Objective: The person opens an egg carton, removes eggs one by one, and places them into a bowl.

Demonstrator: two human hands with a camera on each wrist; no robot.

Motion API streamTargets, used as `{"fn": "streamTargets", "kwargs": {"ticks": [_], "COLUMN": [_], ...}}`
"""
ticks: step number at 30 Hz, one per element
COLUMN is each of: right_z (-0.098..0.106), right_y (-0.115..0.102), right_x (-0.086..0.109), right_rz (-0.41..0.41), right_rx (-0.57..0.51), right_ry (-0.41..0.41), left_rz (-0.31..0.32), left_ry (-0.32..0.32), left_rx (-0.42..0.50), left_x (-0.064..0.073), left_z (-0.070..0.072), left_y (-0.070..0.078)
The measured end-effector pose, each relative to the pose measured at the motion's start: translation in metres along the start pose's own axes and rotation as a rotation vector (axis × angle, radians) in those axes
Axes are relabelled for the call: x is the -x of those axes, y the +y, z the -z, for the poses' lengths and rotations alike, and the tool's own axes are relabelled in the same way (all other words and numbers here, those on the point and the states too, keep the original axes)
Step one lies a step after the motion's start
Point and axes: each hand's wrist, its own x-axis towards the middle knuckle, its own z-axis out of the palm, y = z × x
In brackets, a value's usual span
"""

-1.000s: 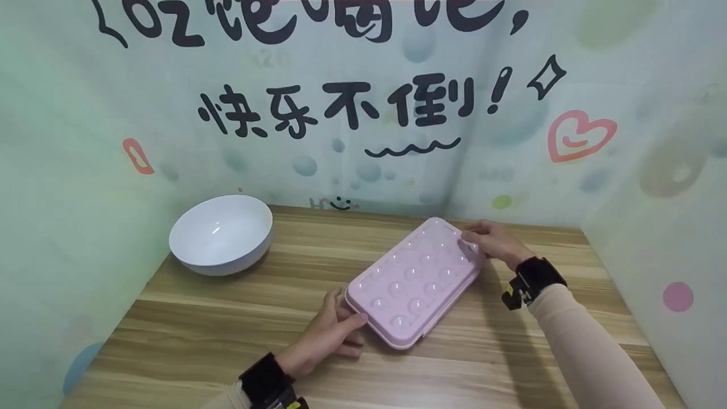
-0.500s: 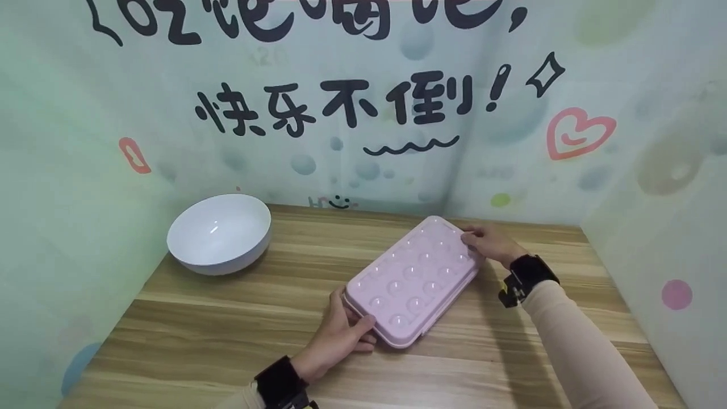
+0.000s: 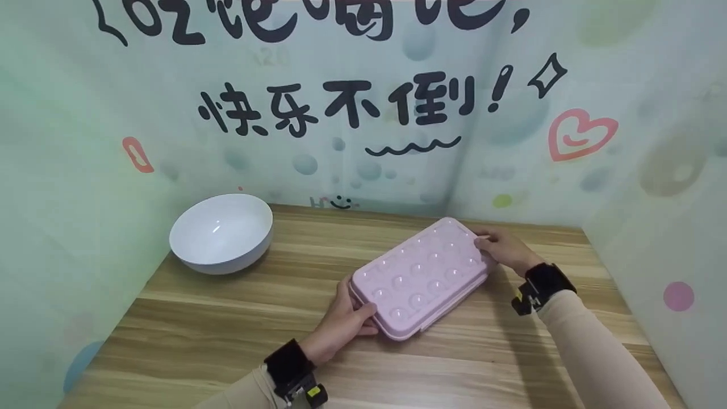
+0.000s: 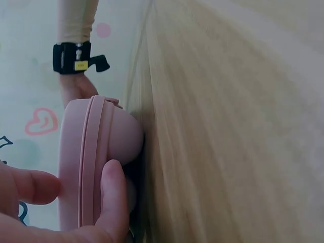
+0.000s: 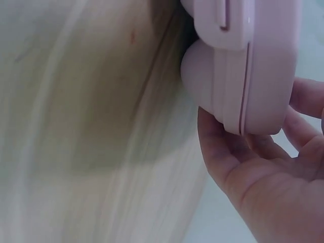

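A closed pink egg box [image 3: 420, 278] with rounded bumps on its lid lies at an angle between my hands, right of centre in the head view. My left hand [image 3: 343, 321] grips its near left end, thumb against the lid side and fingers lower down. At the far right end, my right hand [image 3: 508, 250] holds the corner. The left wrist view shows the box [image 4: 76, 131] edge-on, with round cups beneath it close to the table. A clasp on the long side of the box [image 5: 273, 66] shows in the right wrist view. Its contents are hidden.
A white bowl [image 3: 221, 233] stands at the back left of the wood-grain table [image 3: 227, 335]. Behind the table hangs a pale printed cloth [image 3: 341, 170] with black lettering, and similar cloth panels rise at both sides.
The egg box has turned slightly clockwise and its far end has shifted right. Both hands have moved with it, keeping their hold. The bowl has stayed put.
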Motion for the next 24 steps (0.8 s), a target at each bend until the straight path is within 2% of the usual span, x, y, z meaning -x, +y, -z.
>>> {"fn": "streamTargets", "kwargs": {"ticks": [8,15,24], "right_z": [0.014,0.023,0.03], "right_y": [0.017,0.031,0.042], "right_x": [0.017,0.029,0.046], "right_rz": [-0.051,-0.069,-0.127], "right_rx": [-0.043,-0.083,-0.116], "right_ry": [-0.003,0.016,0.084], "left_rz": [-0.016,-0.024,-0.025], "left_ry": [0.023,0.038,-0.018], "left_rx": [-0.1,-0.135,-0.143], "left_x": [-0.03,-0.059,-0.09], "left_z": [0.002,0.002,-0.007], "left_y": [0.004,0.01,0.018]}}
